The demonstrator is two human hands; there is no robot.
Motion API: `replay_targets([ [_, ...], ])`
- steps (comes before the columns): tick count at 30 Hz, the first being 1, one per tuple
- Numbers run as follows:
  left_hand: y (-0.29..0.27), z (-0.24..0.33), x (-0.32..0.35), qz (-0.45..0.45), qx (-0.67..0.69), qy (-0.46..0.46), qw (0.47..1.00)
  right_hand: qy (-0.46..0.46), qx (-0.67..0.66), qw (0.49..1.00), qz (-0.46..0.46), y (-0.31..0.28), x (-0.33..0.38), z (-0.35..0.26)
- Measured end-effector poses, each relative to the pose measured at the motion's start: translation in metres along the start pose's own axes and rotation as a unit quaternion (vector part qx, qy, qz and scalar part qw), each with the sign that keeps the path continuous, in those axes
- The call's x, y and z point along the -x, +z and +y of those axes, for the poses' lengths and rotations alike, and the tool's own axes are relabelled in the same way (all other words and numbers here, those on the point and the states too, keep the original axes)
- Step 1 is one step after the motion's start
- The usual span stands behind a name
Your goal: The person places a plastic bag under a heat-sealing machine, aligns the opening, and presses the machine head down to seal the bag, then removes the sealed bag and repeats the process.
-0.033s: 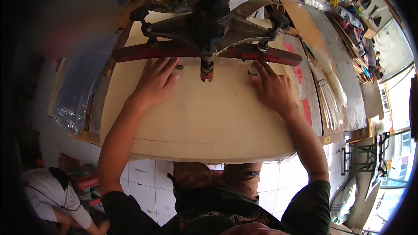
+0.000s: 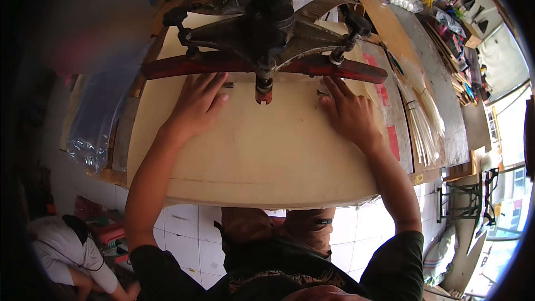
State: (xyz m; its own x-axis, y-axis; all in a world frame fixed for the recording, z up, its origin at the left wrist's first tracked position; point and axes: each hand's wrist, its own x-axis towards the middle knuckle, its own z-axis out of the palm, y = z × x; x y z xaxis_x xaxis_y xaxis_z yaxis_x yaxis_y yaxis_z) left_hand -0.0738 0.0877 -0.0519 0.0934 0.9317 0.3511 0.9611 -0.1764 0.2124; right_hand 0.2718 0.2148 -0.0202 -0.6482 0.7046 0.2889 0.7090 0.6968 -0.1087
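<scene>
A broad cream-coloured sheet or board (image 2: 267, 156) lies across the worktable in front of me. Over its far part stands a dark cast-metal machine head (image 2: 273, 33) with a long red bar (image 2: 217, 64) running crosswise and a small red notched piece (image 2: 263, 98) at its centre. My left hand (image 2: 199, 103) rests flat on the sheet, fingers stretched toward the red bar, beside a small metal piece (image 2: 228, 85). My right hand (image 2: 351, 108) presses on the sheet at the right, index finger extended, its thumb close to another small metal piece (image 2: 322, 92). Neither hand grasps anything visible.
Clear plastic sheeting (image 2: 95, 117) drapes over the left side. Bundled pale strips (image 2: 421, 128) lie on the right table edge, near red tape (image 2: 392, 142). Another person (image 2: 72, 251) bends low at the lower left. Shelves and benches with clutter (image 2: 454, 28) stand farther right.
</scene>
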Motion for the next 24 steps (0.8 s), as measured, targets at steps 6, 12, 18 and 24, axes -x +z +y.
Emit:
replay_targets([
  [6, -0.009, 0.004, -0.003, -0.039, 0.086, -0.063, 0.994, 0.038, 0.014, 0.999, -0.027, -0.008, 0.001, -0.005],
  [12, -0.012, 0.002, -0.002, -0.035, 0.102, -0.023, 0.994, 0.053, 0.021, 0.997, -0.049, -0.014, 0.001, -0.012],
  [18, -0.010, 0.002, -0.005, -0.013, 0.097, 0.007, 0.995, 0.033, 0.007, 0.999, -0.026, -0.010, -0.001, -0.006],
  [24, -0.010, 0.000, -0.007, -0.030, 0.112, -0.001, 0.993, 0.004, 0.022, 1.000, 0.003, -0.002, 0.001, 0.004],
])
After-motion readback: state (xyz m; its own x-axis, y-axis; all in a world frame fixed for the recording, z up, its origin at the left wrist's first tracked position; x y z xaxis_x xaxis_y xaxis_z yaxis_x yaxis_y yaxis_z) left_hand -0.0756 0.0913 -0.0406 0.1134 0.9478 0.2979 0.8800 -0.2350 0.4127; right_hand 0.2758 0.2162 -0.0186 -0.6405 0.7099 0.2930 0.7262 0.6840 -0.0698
